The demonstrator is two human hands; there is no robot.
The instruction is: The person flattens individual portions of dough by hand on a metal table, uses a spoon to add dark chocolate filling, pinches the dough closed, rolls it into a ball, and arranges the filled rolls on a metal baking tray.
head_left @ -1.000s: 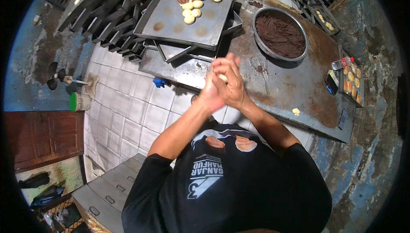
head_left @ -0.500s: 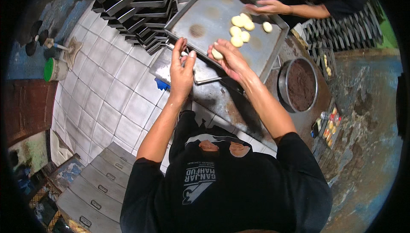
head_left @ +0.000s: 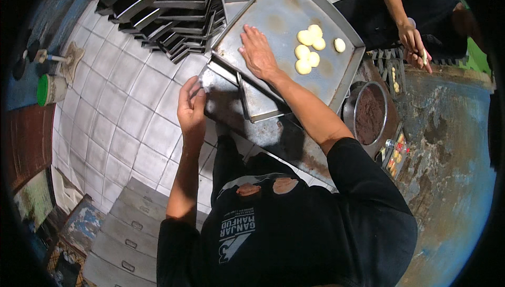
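Near the tray's left corner, the right hand is lying wide by dough balls, left hand curving wide, a bowl holding brown mix.

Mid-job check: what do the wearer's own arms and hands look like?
The left hand and right hand are bare, with no gloves or wristwear visible. The forearms are uncovered. Black cloth sleeves end near the elbows, part of a black T-shirt with pale print.
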